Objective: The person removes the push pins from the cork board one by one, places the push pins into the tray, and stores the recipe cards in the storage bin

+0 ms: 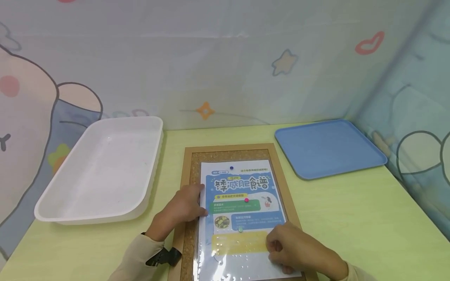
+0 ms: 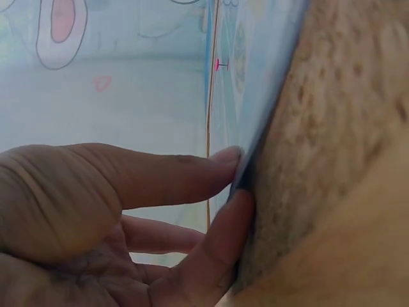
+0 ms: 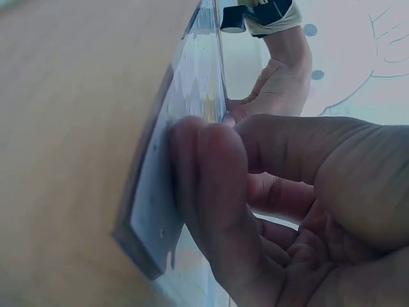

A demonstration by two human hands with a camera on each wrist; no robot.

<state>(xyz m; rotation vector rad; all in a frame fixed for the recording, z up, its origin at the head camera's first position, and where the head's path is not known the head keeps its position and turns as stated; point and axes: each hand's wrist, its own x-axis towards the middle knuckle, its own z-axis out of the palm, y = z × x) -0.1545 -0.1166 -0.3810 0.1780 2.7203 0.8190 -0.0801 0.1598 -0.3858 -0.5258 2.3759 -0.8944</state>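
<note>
Printed sheet (image 1: 242, 212) is lying on the corkboard (image 1: 191, 242), six o'clock in head view. Left hand (image 1: 186, 203) is pinching its nine o'clock edge. Right hand (image 1: 297, 248) is resting curled at four o'clock; its grasp cannot be determined.

My left sleeve (image 1: 135, 255) is pale beige, its cuff (image 1: 154, 245) reaching my wrist. Over it runs a black strap (image 1: 156, 258) bearing a small, blunt black block (image 1: 174, 256). My right sleeve (image 1: 354, 272) shows the same plain beige. My left hand (image 1: 185, 205) and right hand (image 1: 291, 248) are bare.
</note>
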